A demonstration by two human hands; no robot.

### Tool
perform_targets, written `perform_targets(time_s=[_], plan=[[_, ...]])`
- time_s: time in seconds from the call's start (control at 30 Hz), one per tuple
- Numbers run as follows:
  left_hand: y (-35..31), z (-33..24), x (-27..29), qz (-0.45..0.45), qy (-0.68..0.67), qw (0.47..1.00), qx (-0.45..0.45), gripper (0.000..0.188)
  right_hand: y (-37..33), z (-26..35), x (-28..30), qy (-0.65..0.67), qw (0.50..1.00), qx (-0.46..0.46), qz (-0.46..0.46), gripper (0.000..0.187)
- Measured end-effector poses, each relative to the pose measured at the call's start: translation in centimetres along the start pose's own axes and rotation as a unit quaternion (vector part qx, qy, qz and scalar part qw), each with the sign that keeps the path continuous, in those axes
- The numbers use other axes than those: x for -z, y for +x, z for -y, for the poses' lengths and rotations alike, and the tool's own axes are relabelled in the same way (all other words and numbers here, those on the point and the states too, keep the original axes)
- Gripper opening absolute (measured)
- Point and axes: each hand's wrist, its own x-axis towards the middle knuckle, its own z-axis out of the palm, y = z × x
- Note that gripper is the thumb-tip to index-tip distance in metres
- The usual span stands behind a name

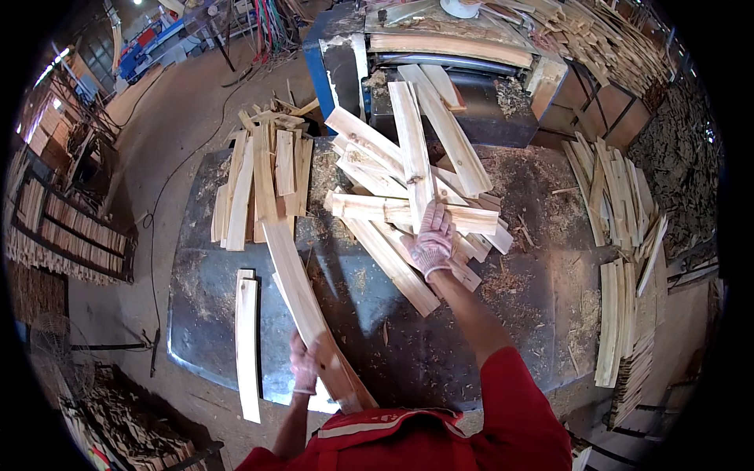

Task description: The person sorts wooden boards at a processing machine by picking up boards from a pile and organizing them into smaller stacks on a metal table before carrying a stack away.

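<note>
My right hand (432, 239), in a pinkish-white work glove, grips the near end of a pale wooden board (408, 129) that points away from me over a crossed heap of boards. Its fingers also lie over a crosswise board (361, 208) with dark knots. My left hand (305, 365), gloved alike, is low at the left edge of a long board (294, 275) that runs from the left stack down to my body. That hand is slightly blurred; whether it holds this board is hard to see. A short board (247, 345) lies left of it.
The dark metal table (204, 314) carries sawdust and chips. At its far side stands a blue-sided machine (314, 67) with rollers. A stack of boards (239, 188) sits at the left, more boards (620, 188) at the right. A cable (161, 196) crosses the floor.
</note>
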Motion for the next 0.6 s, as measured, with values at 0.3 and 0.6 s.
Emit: perform_targets(time_s=[0.3,0.6], plan=[[-2.7,5.1,-1.3,-0.005,0.039,0.982,0.186,0.118,-10.0,0.5,1.7,0.401,0.915,0.043,-0.025,0.092],[-2.1,0.9,-5.3,0.008,0.023,0.975,0.220,0.110,-29.7,0.7,-3.1,0.441,0.877,0.083,0.172,0.089]])
